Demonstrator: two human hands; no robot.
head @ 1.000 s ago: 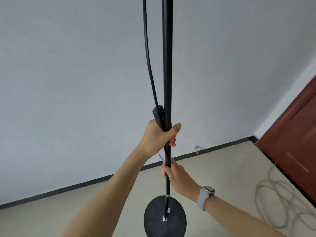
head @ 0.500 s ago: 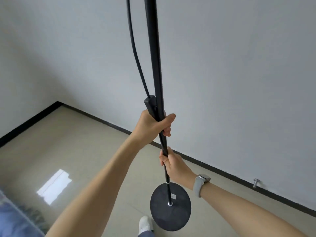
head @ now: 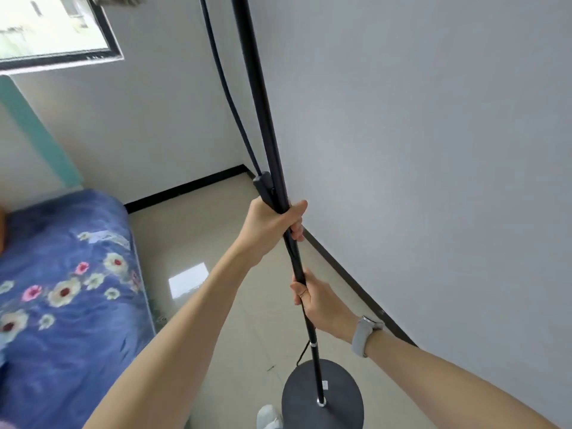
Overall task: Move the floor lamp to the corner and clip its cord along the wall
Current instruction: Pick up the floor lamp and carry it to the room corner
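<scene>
The black floor lamp pole (head: 260,97) runs from the top of the view down to its round black base (head: 340,404), which hangs above the floor near my feet. My left hand (head: 272,224) is wrapped around the pole and the cord's inline switch (head: 263,187). Lower down, my right hand (head: 318,301), with a grey watch on its wrist, grips the same pole. The black cord (head: 223,85) hangs beside the pole from above. The room corner (head: 243,167) lies ahead, behind the pole.
A bed with a blue floral cover (head: 62,289) fills the left side. A window (head: 52,29) sits high on the left wall. Grey walls with a black baseboard (head: 349,274) run along the right. Beige floor tiles (head: 201,230) lead to the corner. My shoe (head: 269,418) shows beside the base.
The view has swung left: the door and coiled cord on the right are gone, and the corner, bed and window have come into sight. Both hands keep their hold on the pole.
</scene>
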